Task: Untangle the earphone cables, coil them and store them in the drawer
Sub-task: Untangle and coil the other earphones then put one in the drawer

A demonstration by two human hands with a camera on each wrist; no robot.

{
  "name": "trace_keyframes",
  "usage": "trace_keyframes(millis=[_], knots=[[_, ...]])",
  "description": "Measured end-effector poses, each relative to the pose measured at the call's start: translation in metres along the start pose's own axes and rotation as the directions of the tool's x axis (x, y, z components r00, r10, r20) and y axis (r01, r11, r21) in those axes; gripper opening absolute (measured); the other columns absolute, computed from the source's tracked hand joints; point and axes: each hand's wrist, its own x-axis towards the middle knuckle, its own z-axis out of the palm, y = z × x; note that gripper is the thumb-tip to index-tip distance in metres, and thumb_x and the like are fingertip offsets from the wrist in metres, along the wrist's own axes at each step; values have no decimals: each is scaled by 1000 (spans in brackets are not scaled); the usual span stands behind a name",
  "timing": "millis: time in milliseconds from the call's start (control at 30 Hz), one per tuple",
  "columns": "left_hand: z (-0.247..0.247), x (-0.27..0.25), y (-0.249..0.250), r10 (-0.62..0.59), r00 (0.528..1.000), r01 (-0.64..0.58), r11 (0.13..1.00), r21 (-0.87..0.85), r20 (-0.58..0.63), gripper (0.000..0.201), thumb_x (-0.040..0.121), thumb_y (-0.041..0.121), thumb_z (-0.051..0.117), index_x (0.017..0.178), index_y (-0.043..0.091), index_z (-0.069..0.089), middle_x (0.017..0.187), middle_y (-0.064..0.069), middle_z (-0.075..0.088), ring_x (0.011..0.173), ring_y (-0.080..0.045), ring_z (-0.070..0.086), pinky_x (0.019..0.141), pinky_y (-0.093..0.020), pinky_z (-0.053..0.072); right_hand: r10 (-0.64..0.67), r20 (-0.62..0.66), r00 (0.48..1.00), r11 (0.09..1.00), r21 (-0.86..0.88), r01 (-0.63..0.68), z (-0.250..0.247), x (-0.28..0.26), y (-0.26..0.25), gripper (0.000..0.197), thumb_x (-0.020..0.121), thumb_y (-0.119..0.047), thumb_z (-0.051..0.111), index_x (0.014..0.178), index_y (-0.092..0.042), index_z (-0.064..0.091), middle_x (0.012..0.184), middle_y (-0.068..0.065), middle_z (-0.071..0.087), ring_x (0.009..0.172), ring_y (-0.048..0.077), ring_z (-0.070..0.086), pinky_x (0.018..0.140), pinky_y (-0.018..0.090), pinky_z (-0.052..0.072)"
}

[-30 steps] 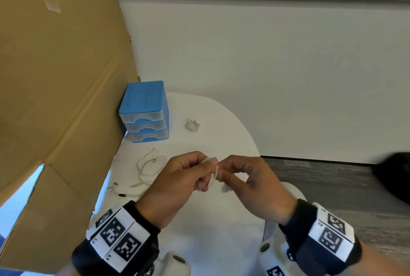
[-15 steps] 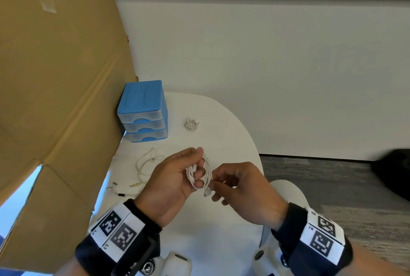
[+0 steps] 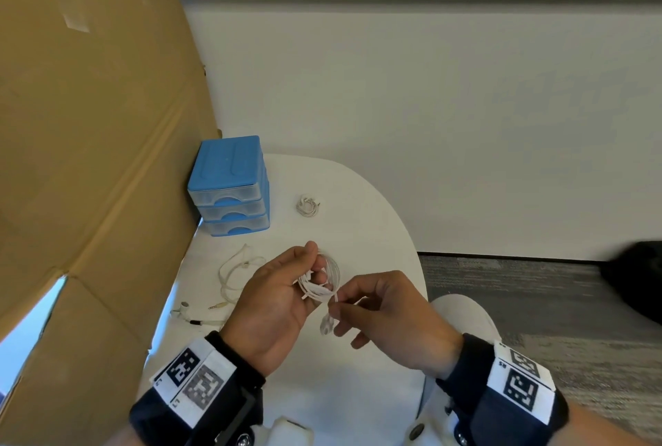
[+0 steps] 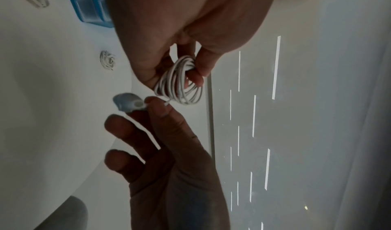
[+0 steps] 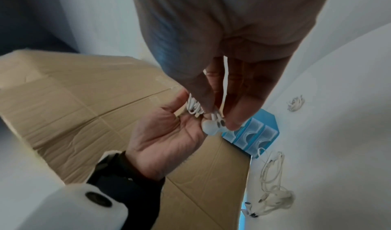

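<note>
My left hand [image 3: 304, 277] holds a coil of white earphone cable [image 3: 324, 279] wound round its fingers above the white table [image 3: 358, 223]; the left wrist view shows the same coil [image 4: 180, 84]. My right hand [image 3: 340, 306] pinches the cable's loose end just below the coil, and an earbud [image 3: 326, 325] dangles beneath it. The right wrist view shows that earbud [image 5: 211, 126] at the fingertips. Another coiled earphone [image 3: 307, 206] lies on the table farther back. A loose, uncoiled earphone cable [image 3: 238, 271] lies to the left. The blue three-drawer box [image 3: 229, 187] stands at the back left, drawers closed.
A large cardboard box [image 3: 89, 159] rises along the table's left side, touching the drawer box. The white wall stands behind. The table's curved right edge drops to grey carpet [image 3: 537, 302]. A dark object [image 3: 634, 277] sits at the far right.
The hands have drawn slightly apart and the coil now shows as an open loop on my left fingers. My right hand has dropped lower, pinching the loose end with the earbud hanging.
</note>
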Motion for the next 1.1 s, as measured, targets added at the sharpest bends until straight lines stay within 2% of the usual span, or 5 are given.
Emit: trace_keyframes(millis=[167,500,867,1000,1100], knots=[[3,-2,-2,-36,999,36,999,-34,10,17,82,21,61,69,11,60,68,-2,55,63,-12,52,66,-27,49,7,-135,991,996,93,5,4,1,3,9,88,-4,68,80,-4,72,78,13,74,77,22,74,64,28,59],[9,-10,-3,-32,999,31,998,51,22,19,81,26,61,68,13,59,63,0,58,56,-9,57,69,-26,43,29,-358,933,923,367,112,7,0,-1,8,84,0,72,76,2,71,77,11,74,65,14,72,63,26,57],[2,-6,-7,53,998,-56,995,83,41,19,77,28,60,71,10,60,68,-2,62,72,-15,61,82,-31,42,2,-117,993,794,604,70,4,-4,-12,9,63,-16,77,70,-11,73,79,15,73,70,21,70,59,26,56],[0,-5,-6,8,993,-12,999,39,118,20,82,26,59,73,9,58,75,-7,59,83,-22,63,91,-36,43,-27,-26,999,789,614,37,-2,-1,-10,13,67,-10,84,70,-15,73,79,10,72,71,19,68,56,25,54],[-2,-5,-6,20,989,-27,998,52,144,20,83,27,57,73,10,58,72,-5,59,78,-20,58,85,-33,45,-57,24,998,793,609,31,-7,0,-9,7,74,-8,73,73,-15,72,78,7,71,72,14,66,56,23,51]])
